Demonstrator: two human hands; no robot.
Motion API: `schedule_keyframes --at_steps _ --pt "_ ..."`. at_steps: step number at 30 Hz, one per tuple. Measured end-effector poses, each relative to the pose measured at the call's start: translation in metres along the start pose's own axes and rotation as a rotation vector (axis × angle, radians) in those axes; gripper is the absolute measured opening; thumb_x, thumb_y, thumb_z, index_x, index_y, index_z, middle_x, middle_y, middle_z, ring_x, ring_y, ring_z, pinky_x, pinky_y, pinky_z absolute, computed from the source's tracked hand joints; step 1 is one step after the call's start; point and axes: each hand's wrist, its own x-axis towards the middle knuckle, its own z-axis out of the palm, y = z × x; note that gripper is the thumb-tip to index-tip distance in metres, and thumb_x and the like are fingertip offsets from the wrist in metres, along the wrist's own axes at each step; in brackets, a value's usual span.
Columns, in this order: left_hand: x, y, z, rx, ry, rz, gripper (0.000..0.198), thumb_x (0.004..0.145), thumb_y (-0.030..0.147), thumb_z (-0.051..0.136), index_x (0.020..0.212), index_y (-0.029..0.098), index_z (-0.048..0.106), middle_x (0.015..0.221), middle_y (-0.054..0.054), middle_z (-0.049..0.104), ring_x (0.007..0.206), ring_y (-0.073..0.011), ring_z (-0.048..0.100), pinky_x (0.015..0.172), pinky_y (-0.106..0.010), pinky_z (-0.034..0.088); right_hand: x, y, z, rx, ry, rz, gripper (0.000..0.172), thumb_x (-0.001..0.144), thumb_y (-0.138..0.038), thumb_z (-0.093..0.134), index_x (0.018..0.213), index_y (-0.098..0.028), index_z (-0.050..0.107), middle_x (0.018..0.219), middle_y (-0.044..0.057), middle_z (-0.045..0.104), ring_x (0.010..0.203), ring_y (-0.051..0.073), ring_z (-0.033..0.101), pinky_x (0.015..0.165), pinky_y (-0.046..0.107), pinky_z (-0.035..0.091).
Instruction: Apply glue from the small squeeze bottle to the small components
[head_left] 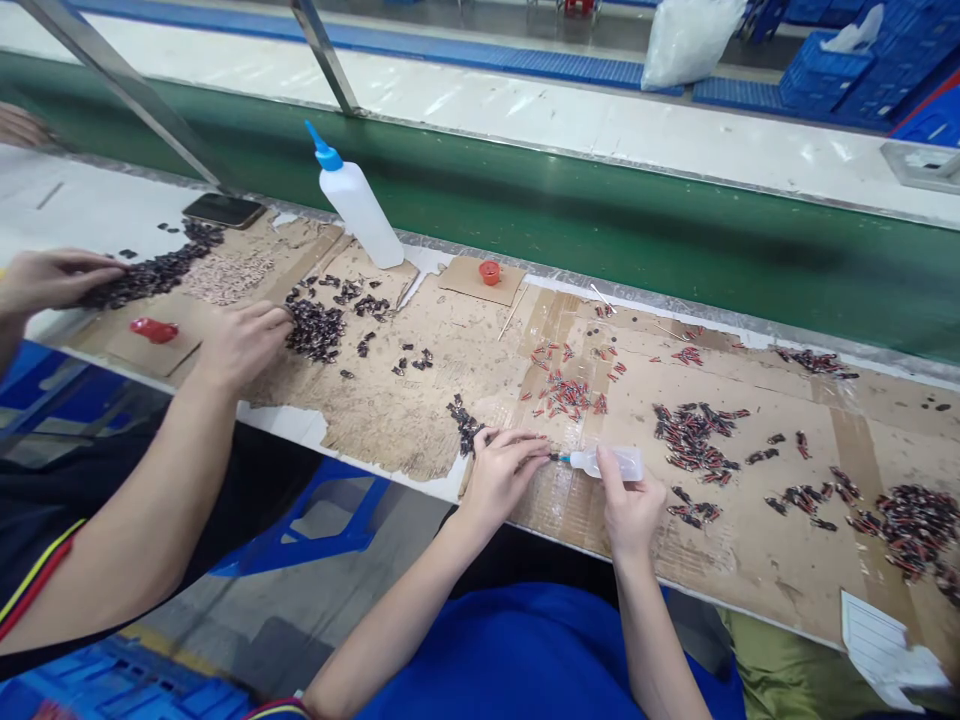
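Observation:
My left hand [504, 470] rests on the cardboard sheet [420, 400], fingers pinched on a small dark part at the tip of a little clear squeeze bottle [611, 462]. My right hand [628, 505] grips that bottle, its nozzle pointing left into the pinched part. A small heap of dark parts [465, 425] lies just left of my left hand. Red-and-dark parts [570, 395] are scattered just beyond my hands, with a further pile [694, 440] to the right.
A co-worker on the left has one hand [240, 340] at a dark heap [315, 328] and another hand [52, 280] at a second heap. A white bottle with blue nozzle [358, 205], a red cap [489, 272], a phone [223, 210] and a green conveyor [600, 215] lie beyond.

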Motion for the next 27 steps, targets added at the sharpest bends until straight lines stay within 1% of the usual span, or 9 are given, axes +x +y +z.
schedule_keyframes --at_steps 5,11,16,20,24,27 --pt "-0.0001 0.0001 0.0003 0.001 -0.006 0.009 0.008 0.084 0.02 0.071 0.088 0.027 0.073 0.091 0.001 0.078 0.093 -0.0193 0.069 0.095 -0.042 0.033 -0.0002 -0.0015 0.0024 -0.003 0.028 0.003 0.038 0.067 -0.051 0.071 0.063 -0.013 0.069 0.062 0.008 0.07 0.058 0.019 0.061 0.056 0.03 0.051" --pt "0.0 0.001 -0.0002 0.018 -0.007 -0.015 0.007 0.083 0.022 0.071 0.086 0.028 0.073 0.09 0.0 0.078 0.092 -0.0198 0.069 0.096 -0.043 0.033 -0.0002 0.0003 0.0004 0.01 0.064 0.007 0.042 0.067 -0.055 0.071 0.064 -0.013 0.068 0.064 0.008 0.07 0.059 0.02 0.061 0.057 0.03 0.051" --pt "-0.0002 0.0019 -0.0002 0.019 0.001 -0.003 0.009 0.083 0.02 0.07 0.086 0.028 0.073 0.09 0.0 0.078 0.092 -0.0201 0.069 0.096 -0.044 0.033 0.0007 0.0026 -0.0008 -0.011 0.035 -0.004 0.043 0.067 -0.056 0.07 0.063 -0.014 0.067 0.061 0.007 0.068 0.057 0.019 0.06 0.055 0.029 0.049" --pt "-0.0006 0.0033 -0.0005 0.041 0.004 -0.012 0.008 0.084 0.021 0.07 0.086 0.028 0.073 0.091 -0.001 0.077 0.094 -0.0207 0.068 0.098 -0.045 0.031 0.001 0.0003 0.0009 -0.046 0.006 -0.027 0.043 0.068 -0.057 0.07 0.061 -0.014 0.066 0.059 0.006 0.067 0.056 0.019 0.058 0.053 0.028 0.048" --pt "-0.0004 0.0051 -0.0007 0.065 0.015 -0.016 0.01 0.083 0.019 0.07 0.084 0.028 0.074 0.09 -0.001 0.077 0.093 -0.0213 0.068 0.099 -0.048 0.029 0.001 -0.0019 0.0013 -0.06 0.023 -0.015 0.044 0.067 -0.058 0.069 0.058 -0.015 0.063 0.056 0.005 0.064 0.054 0.018 0.056 0.052 0.028 0.047" --pt "0.0002 0.0059 0.0003 0.064 0.019 -0.017 0.012 0.083 0.017 0.069 0.083 0.028 0.074 0.088 -0.001 0.077 0.092 -0.0211 0.067 0.099 -0.048 0.029 0.001 -0.0007 -0.0001 -0.038 0.041 -0.004 0.041 0.068 -0.055 0.068 0.06 -0.015 0.064 0.059 0.005 0.064 0.056 0.018 0.057 0.055 0.029 0.047"
